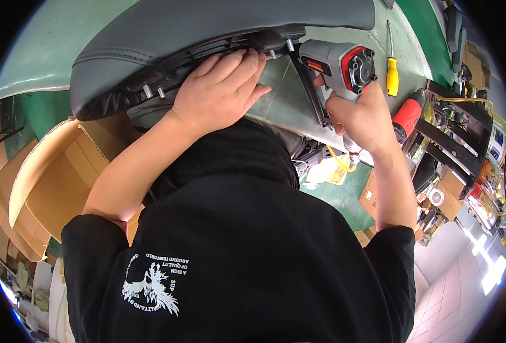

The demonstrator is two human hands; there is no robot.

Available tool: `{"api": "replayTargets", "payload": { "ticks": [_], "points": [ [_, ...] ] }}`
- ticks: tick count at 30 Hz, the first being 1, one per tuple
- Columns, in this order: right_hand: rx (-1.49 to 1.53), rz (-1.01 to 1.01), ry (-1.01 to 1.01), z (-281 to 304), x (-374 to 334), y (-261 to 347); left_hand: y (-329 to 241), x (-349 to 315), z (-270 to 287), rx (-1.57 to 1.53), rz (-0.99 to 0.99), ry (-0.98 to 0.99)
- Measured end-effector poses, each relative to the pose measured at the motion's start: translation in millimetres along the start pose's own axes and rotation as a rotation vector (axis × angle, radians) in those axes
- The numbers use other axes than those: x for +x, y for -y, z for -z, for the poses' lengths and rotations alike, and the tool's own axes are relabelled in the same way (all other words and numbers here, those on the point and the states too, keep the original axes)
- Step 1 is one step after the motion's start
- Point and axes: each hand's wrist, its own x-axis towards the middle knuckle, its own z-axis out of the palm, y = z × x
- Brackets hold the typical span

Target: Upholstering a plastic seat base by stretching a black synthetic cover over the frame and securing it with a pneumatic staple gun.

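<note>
Head: pneumatic gun [337, 64] within right fingers [340, 108]

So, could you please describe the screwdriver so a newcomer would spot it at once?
Find the pale green worktop right of the dark padded cushion. On it, right of the grey tool in the right hand, lies the screwdriver, its thin shaft pointing away from the person. Its bright yellow handle sets it apart from the red power tool nearby.
</note>
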Motion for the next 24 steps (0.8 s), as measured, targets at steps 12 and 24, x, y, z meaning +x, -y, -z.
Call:
{"api": "replayTargets", "payload": {
  "ticks": [12, 24],
  "points": [
    [0.051, 0.027, -0.009, 16, -19, 2, -3, 17, 6, -0.087, -0.049, -0.009],
    [0.262, 0.006, -0.007, -6, -36, -9, -1, 17, 9, -0.029, -0.086, -0.026]
  ]
}}
